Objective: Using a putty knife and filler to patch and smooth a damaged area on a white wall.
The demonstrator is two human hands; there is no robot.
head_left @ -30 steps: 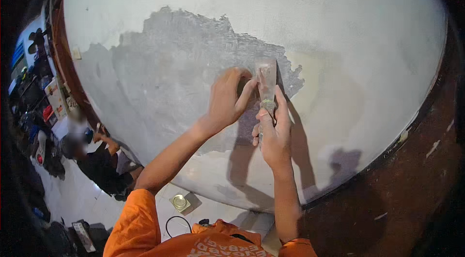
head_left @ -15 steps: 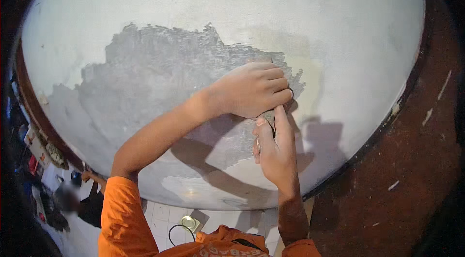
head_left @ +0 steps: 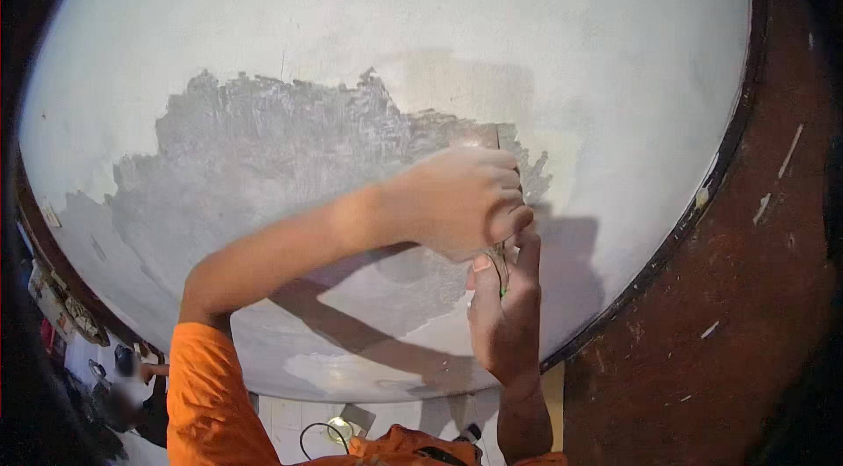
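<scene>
Both of my hands grip one scraper, its thin flat blade [head_left: 475, 136] lying against a pale wall [head_left: 632, 53]. My left hand [head_left: 461, 202] is closed over the upper part of the tool, knuckles upward. Just below it, my right hand [head_left: 507, 312] wraps the handle, with the thumb along its side and a bit of green showing. The blade rests near the right end of a rough grey patch [head_left: 263, 145], where the white coating is gone. My left hand hides most of the tool's middle.
A dark brown surface [head_left: 676, 334] with white flecks borders the wall at right. Below are a white tiled floor [head_left: 285, 413], a lit round lamp [head_left: 339, 429] and a black cable [head_left: 305, 444]. A person in dark clothes [head_left: 154, 413] is at lower left, near assorted items.
The view has shifted, so the wall patch sits lower in the picture. More of the blade now shows above my left hand. Both hands keep their grip on the scraper.
</scene>
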